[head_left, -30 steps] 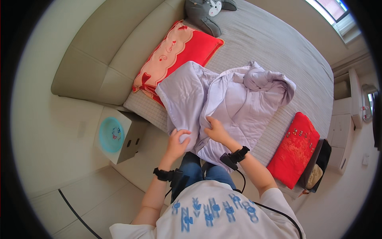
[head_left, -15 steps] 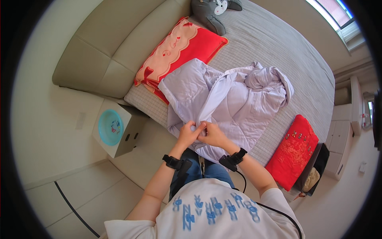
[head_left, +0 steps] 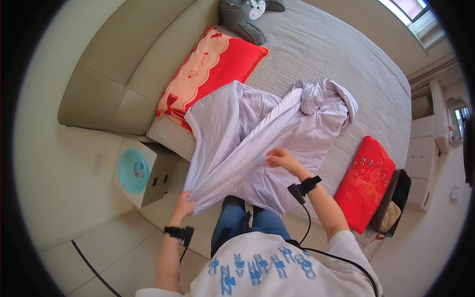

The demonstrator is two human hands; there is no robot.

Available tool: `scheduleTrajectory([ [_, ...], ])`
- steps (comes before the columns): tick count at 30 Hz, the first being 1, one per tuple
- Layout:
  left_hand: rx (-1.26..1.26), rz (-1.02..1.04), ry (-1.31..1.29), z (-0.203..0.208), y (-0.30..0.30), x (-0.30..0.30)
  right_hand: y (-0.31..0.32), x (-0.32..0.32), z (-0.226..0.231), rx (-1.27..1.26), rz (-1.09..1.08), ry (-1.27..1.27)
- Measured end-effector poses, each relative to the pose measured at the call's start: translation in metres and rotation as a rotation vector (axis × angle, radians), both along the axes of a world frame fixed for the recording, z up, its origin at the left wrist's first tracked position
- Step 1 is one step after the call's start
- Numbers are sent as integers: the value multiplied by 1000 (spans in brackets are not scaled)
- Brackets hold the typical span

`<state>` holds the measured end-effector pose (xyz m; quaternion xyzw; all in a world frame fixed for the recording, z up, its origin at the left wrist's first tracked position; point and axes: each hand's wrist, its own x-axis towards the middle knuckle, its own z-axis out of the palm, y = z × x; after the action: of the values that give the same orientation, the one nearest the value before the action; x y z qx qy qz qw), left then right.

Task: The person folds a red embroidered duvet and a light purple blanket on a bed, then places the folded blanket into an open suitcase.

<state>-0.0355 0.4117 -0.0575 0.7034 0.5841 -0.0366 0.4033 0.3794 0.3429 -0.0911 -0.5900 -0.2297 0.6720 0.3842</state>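
A pale lavender quilt (head_left: pixel 297 143), soft and bunched, lies over the near side of the bed. My left hand (head_left: pixel 183 205) is closed on its edge at the lower left and holds that corner out past the bed side. Long taut folds run from this hand up to a rolled, bunched part at the far right of the quilt. My right hand (head_left: pixel 281 158) is over the quilt's middle, fingers bent and apart, with nothing seen in it. Whether its fingertips touch the fabric is unclear.
A red and peach pillow (head_left: pixel 213 64) and a grey plush toy (head_left: pixel 245 20) lie by the headboard (head_left: pixel 118 74). At the right is a red cushion (head_left: pixel 366 183) beside a dark box (head_left: pixel 396 203). A bedside cabinet (head_left: pixel 156 173) bears a light-blue basin (head_left: pixel 133 171).
My hands were together at the quilt's near edge. The left has moved down and left, pulling the edge taut; the right has let go and moved right and slightly up.
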Motion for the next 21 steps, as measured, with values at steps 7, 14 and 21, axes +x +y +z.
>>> scheduleTrajectory([
  [7, 445, 348, 460, 47, -49, -189, -35, 123, -104, -183, -299, -620],
  [14, 251, 268, 667, 49, -62, -186, 26, 93, -136, -205, -85, -1286],
  [21, 297, 337, 525, 33, -69, -206, -6, 199, -189, -128, -470, -1177],
])
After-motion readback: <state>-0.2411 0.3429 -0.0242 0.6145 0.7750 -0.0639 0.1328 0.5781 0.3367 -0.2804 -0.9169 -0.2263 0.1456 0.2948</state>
